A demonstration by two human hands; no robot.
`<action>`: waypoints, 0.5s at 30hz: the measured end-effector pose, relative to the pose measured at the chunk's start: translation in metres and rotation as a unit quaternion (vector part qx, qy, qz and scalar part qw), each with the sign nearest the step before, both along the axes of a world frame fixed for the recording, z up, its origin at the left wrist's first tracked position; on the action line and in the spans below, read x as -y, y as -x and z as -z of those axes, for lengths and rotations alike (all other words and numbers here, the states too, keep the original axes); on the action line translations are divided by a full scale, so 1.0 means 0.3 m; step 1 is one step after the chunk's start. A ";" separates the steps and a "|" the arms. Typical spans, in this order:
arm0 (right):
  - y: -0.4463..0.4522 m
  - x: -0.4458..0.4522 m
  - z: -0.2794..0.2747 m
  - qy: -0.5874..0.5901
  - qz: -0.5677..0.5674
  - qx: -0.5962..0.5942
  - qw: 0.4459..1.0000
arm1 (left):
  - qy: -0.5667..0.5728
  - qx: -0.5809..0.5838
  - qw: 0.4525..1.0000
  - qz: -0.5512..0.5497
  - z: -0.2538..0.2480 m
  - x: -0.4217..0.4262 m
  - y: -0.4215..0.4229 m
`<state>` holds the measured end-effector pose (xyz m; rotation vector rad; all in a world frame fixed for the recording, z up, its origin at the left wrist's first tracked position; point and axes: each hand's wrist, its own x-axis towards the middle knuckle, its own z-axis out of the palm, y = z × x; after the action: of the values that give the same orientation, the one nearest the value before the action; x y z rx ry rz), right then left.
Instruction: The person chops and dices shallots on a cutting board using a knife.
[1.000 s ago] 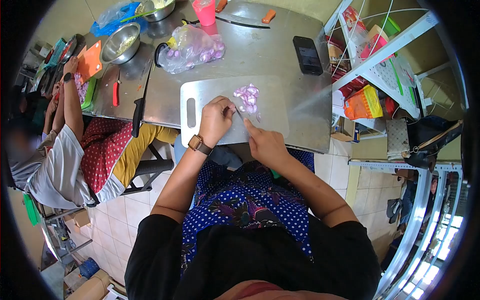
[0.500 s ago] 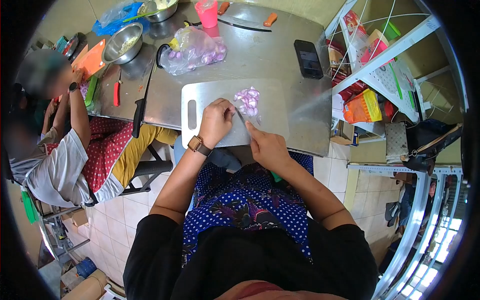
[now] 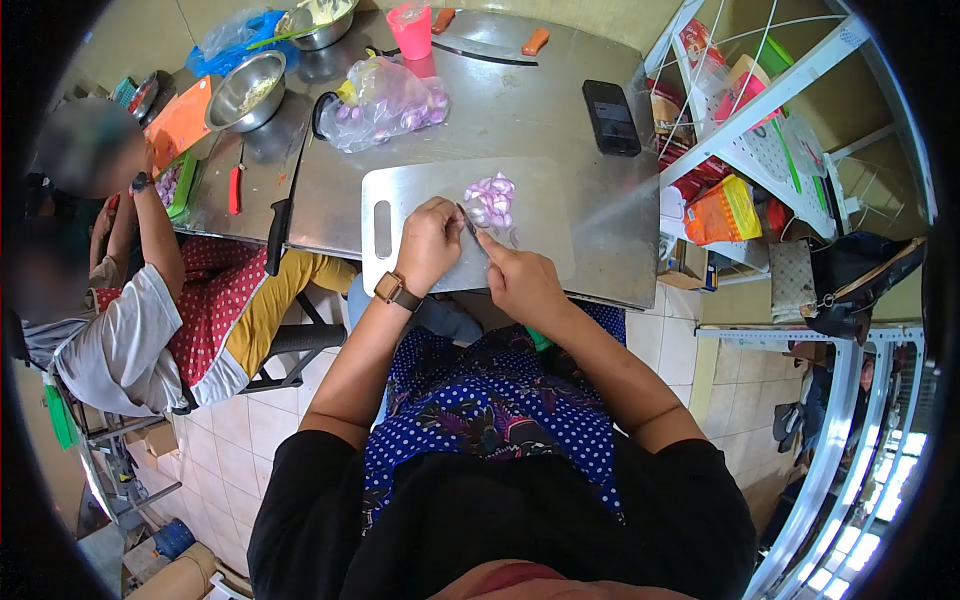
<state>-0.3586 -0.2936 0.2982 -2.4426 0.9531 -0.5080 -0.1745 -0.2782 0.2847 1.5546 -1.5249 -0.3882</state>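
My right hand [image 3: 527, 285] grips a small knife [image 3: 468, 220], its index finger stretched along the back of the blade. Right beside the blade, my left hand [image 3: 432, 245] is closed with curled fingers; whatever it pinches is hidden behind them. Both hands are over the near part of a pale cutting board [image 3: 385, 185] with a slot handle at its left. Just beyond the knife lies a small pile of cut purple onion pieces [image 3: 492, 198] on the board.
A plastic bag of purple onions [image 3: 390, 105] lies behind the board, near a pink cup [image 3: 410, 35]. A phone [image 3: 611, 118] rests at right. A black-handled knife [image 3: 279, 235] overhangs the front edge. At left, a co-worker [image 3: 120, 330] sits near a metal bowl [image 3: 245, 95].
My right hand and the knife have shifted slightly left, closer to my left hand. At left, the co-worker's orange board has moved, and more of the green tray shows.
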 end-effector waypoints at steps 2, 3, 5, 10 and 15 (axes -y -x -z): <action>0.014 -0.010 0.006 -0.006 -0.001 -0.005 1.000 | 0.009 0.016 1.000 -0.005 -0.004 0.000 -0.004; 0.024 -0.013 0.003 -0.012 -0.003 -0.012 1.000 | 0.010 0.017 1.000 -0.008 -0.001 -0.001 -0.001; 0.063 -0.032 -0.006 -0.023 -0.002 -0.014 1.000 | 0.019 0.018 0.999 -0.018 0.002 0.000 0.000; 0.129 -0.083 0.014 -0.064 -0.028 0.053 0.996 | -0.013 -0.040 0.999 0.006 -0.040 -0.040 -0.029; 0.072 -0.103 0.071 -0.052 -0.081 0.098 0.990 | -0.062 -0.174 0.947 0.265 -0.291 -0.249 -0.109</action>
<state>-0.3802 -0.2625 0.2769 -2.3014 0.6778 -0.6122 -0.1418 -0.2036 0.3719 1.0675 -1.6357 -1.0243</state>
